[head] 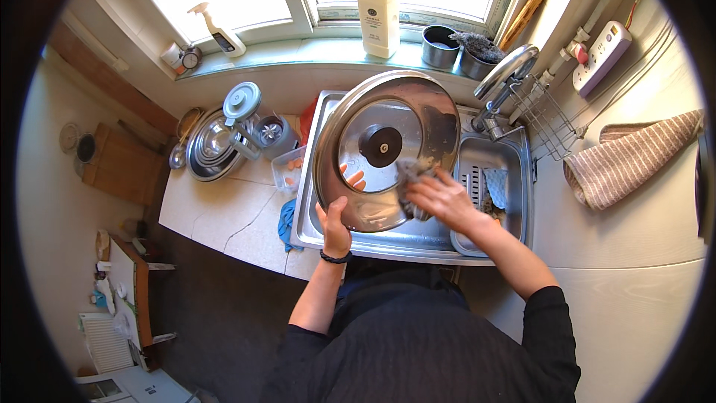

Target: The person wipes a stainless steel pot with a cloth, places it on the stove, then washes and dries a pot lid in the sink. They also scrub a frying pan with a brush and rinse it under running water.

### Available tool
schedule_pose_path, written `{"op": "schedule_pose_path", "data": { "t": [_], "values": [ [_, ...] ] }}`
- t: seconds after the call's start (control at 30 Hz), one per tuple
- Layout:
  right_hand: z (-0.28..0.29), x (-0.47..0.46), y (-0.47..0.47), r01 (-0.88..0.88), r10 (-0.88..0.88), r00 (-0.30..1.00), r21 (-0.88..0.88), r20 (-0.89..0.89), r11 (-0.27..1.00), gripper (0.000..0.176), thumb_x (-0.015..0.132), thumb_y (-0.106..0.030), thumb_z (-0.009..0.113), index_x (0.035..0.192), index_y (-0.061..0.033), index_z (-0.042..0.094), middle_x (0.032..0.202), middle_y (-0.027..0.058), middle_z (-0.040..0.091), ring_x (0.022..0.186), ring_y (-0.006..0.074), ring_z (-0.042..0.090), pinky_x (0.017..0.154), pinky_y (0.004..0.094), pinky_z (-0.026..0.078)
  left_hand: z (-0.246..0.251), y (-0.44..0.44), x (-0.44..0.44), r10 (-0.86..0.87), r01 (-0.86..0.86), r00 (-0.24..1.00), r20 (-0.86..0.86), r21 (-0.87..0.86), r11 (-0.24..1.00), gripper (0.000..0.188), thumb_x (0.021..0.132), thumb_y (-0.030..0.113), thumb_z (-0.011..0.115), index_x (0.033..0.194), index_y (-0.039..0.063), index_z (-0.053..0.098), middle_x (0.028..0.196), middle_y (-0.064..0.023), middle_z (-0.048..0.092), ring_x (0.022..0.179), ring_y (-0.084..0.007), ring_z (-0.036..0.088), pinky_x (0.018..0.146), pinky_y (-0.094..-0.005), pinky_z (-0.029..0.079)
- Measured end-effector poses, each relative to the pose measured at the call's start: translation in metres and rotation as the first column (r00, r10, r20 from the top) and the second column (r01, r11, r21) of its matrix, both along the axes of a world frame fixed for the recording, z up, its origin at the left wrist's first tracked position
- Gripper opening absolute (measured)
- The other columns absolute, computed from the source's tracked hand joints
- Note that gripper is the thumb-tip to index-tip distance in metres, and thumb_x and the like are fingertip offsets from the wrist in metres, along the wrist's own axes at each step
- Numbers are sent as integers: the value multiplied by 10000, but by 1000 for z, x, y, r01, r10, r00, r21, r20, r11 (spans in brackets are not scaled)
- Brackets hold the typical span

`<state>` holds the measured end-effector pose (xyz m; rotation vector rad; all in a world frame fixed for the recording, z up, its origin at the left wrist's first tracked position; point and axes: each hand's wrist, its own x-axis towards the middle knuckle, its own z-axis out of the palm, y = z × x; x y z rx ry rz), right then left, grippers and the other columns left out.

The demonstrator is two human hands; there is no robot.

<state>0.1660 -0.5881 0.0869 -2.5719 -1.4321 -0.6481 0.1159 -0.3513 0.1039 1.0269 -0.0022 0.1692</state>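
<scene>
My left hand grips the lower left edge of a large round pot lid, its thumb on the near face and some fingers showing through the glass centre. The lid has a wide metal ring and a black knob or knob base at its middle. It is held tilted above the stainless steel double sink. My right hand, slightly blurred, presses a grey scouring pad on the lower right of the metal ring. In the smaller right basin are a slotted drain tray and a light blue cloth or sponge.
A chrome faucet stands behind the right basin, near a wire rack. Left of the sink are nested metal bowls, a blender jug and a plastic container. A pump bottle and metal cups line the windowsill.
</scene>
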Motion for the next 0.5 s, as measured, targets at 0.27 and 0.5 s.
{"op": "schedule_pose_path", "data": {
  "t": [0.27, 0.5],
  "values": [
    [14, -5, -1, 74, -134, 956, 225, 261, 971, 130, 686, -141, 656, 810, -124, 623, 895, 19, 638, 820, 181, 607, 827, 385, 487, 46, 7, 16, -174, 154, 981, 89, 199, 968, 753, 759, 211, 580, 1401, -17, 260, 1420, -198, 354, 1255, -315, 436, 1016, -416, 387],
    [12, -34, 78, 23, -44, 999, 546, 26, 837, 169, 691, -108, 617, 860, -104, 634, 879, 33, 663, 755, 196, 633, 715, 333, 512, 4, -54, -2, 155, -138, 985, 78, -188, 972, 728, 777, 129, 476, 1443, 40, 197, 1427, -207, 362, 1299, -281, 366, 1090, -377, 247]
  ]
}}
